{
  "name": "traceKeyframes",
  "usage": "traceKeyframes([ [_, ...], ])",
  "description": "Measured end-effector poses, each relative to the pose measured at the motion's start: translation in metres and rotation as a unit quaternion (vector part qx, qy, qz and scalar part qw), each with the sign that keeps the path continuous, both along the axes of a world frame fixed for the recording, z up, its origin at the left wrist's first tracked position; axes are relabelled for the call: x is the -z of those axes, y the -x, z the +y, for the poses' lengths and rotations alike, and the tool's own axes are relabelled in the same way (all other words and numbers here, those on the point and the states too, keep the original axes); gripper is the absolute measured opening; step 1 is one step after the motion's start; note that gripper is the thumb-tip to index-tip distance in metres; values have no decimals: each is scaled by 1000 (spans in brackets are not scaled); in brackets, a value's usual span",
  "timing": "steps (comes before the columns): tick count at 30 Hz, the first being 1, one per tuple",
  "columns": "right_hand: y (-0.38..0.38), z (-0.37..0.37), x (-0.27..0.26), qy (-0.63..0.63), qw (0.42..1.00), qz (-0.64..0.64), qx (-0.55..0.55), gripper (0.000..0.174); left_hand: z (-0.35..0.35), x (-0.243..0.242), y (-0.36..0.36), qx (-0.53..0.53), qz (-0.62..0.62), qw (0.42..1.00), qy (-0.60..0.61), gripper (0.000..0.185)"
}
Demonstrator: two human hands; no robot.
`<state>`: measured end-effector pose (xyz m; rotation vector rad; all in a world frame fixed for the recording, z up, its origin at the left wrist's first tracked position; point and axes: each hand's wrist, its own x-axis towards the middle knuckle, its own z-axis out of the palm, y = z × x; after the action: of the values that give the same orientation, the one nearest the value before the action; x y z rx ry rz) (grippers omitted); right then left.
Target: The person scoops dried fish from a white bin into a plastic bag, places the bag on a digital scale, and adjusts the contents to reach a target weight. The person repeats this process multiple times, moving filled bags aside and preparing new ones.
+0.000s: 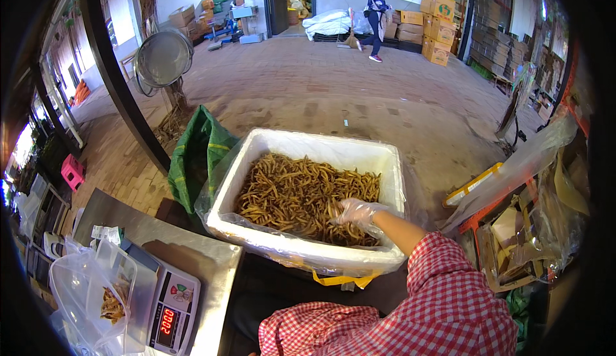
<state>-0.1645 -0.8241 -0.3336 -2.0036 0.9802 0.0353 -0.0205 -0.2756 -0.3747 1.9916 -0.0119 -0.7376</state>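
Observation:
A white foam box (308,137) lined with clear plastic holds a heap of thin, brown, dried finger-like pieces (298,194). My right hand (357,212), in a clear plastic glove, reaches into the heap at the box's right side; its fingertips are among the pieces, and whether they grip any cannot be told. My left hand is out of view, apart from what may be a fingertip at the bottom edge. On a digital scale (175,303) at the lower left stands a clear plastic tub (144,284) with a plastic bag and a few dried pieces in it.
The scale is on a steel table (216,255). A green woven sack (192,163) stands behind the box's left side. A dark post (120,86) rises at the left. At right are an orange-framed rack and plastic sheeting (519,163). A person (378,16) walks far off, near stacked cartons (439,28).

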Motion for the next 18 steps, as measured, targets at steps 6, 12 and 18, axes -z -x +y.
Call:
traceKeyframes([
  [6, -6, -9, -55, -32, 972, -189, 138, 27, 16, 17, 5, -69, 73, 991, 85, 28],
  [12, -30, -20, -102, -209, 876, -403, 161, 26, 45, 99, 2, -95, -21, 976, 193, 24],
  [18, -52, -30, -119, -185, 868, -444, 119, 21, 72, 140, 4, -38, -216, 970, 109, 27],
])
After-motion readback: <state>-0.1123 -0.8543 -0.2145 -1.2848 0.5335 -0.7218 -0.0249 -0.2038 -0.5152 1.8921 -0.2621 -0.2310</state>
